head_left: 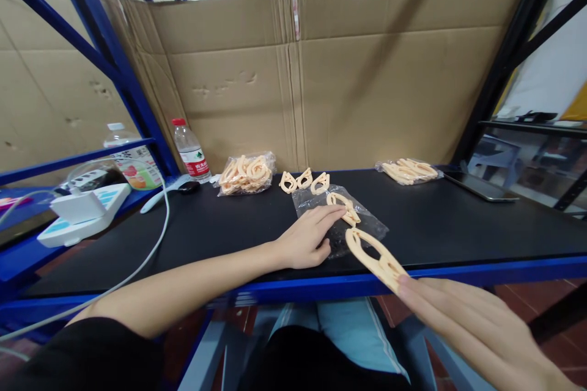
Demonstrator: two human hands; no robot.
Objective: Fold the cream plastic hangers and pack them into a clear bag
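Note:
My right hand (477,324), at the lower right, pinches one end of a long cream plastic piece with an oval opening (367,248). It is raised in front of the table's edge, and its far tip points toward the bag. My left hand (307,238) rests on a clear plastic bag (367,223), fingers stretched out and thumb apart. Its fingertips touch a similar cream piece (351,214) lying on that bag. Just behind the bag, several smaller-looking cream pieces (304,179) sit in a row.
On the black tabletop (220,226) are a filled bag of cream pieces (246,174), another filled bag (408,171), a red-capped bottle (190,153) and a dark tablet-like slab (479,186). A power strip (85,214) and white cable (158,241) lie left. Cardboard (389,73) stands behind.

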